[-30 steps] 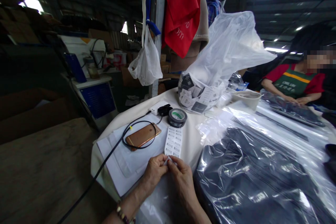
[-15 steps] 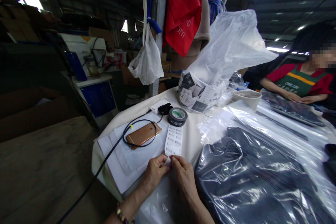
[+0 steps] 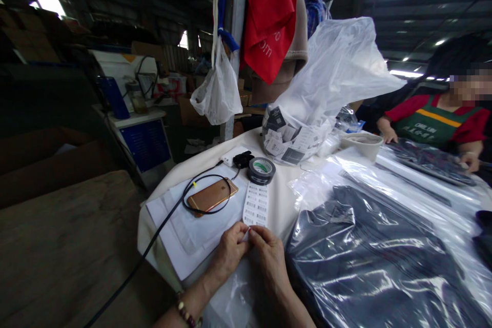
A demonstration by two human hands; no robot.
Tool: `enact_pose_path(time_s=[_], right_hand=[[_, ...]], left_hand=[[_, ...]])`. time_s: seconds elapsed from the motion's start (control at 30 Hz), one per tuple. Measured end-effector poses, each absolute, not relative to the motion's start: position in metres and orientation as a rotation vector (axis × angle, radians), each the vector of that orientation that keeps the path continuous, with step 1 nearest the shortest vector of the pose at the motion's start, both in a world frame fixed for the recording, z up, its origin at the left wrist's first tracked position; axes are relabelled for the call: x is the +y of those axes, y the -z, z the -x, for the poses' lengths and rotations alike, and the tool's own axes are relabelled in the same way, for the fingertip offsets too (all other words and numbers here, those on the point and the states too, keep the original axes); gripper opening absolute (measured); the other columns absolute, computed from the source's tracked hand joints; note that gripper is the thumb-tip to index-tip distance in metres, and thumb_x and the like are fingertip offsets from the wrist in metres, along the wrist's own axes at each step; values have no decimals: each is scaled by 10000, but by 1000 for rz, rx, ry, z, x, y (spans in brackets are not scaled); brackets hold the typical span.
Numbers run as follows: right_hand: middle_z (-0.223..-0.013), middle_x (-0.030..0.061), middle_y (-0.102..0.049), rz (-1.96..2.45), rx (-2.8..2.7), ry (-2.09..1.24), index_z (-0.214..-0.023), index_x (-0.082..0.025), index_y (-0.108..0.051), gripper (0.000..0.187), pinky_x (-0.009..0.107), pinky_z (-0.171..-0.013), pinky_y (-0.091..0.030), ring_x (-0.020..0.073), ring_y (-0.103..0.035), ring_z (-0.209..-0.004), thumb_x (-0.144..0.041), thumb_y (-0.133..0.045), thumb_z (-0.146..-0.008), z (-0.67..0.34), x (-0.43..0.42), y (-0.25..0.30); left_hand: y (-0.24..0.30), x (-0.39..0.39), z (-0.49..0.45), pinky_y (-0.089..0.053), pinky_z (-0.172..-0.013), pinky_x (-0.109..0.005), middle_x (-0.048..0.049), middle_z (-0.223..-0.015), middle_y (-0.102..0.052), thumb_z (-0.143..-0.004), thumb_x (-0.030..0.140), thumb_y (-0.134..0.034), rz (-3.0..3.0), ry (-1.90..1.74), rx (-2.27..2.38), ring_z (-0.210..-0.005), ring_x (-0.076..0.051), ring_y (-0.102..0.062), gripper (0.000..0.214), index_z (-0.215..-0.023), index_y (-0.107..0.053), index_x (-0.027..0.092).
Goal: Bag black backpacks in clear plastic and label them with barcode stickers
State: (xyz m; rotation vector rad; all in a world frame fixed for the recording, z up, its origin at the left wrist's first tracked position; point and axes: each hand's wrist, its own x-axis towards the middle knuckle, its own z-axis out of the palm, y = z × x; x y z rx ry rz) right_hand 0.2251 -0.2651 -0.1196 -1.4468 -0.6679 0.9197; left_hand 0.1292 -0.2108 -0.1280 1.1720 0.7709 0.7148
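A strip of white barcode labels [image 3: 256, 205] lies on the cloth-covered table, its near end between my two hands. My left hand [image 3: 231, 246] pinches the strip's near left corner. Close beside it, my right hand [image 3: 269, 252] pinches at the same edge, with thumb and forefinger together. The fingertips hide that end of the strip. Just beyond the far end sits a roll of dark tape [image 3: 261, 170]. To the right of my hands lies a dark folded garment [image 3: 369, 256] in a clear plastic bag.
Left of the labels, a gold phone [image 3: 213, 196] and a black cable [image 3: 169, 213] rest on white papers [image 3: 169, 236]. A plastic bag of printed tags [image 3: 295, 136] stands at the back. Across the table, a person in a green apron [image 3: 426, 120] handles another bagged item.
My hands stay pinched at the strip's near end, shifted only slightly. The strip lies a little differently. Across the table, the other person's hands have moved apart.
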Motion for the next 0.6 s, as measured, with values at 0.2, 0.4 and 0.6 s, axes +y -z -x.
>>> enact_pose_path(time_s=[0.2,0.4,0.6], right_hand=[[-699,20,-675,1443,-547,-937,-720,-170,-706,252,281,-708,-432,192,-581,-728,-395,-666,-615,-226,-264,118],[-740,11,-679,1406,-382,-898,-733,-185,-695,301,283,-732,-447,195,-592,-764,-433,-696,-562,-227,-266,111],[-812,14,-698,1323,-262,-867,-819,-182,-684,416,277,-735,-476,193,-615,-797,-489,-728,-542,-225,-269,103]], left_hand=[[128,-213,-127,-431,-688,-241,-26,-753,-685,-574,219,-674,-1183,-690,771,-750,-189,-618,254,-801,-573,165],[136,-214,-122,-422,-618,-241,-14,-721,-674,-599,254,-638,-1166,-651,806,-671,-171,-600,261,-836,-589,157],[134,-215,-123,-416,-567,-247,-13,-641,-653,-583,293,-640,-1144,-671,831,-604,-167,-584,269,-798,-567,148]])
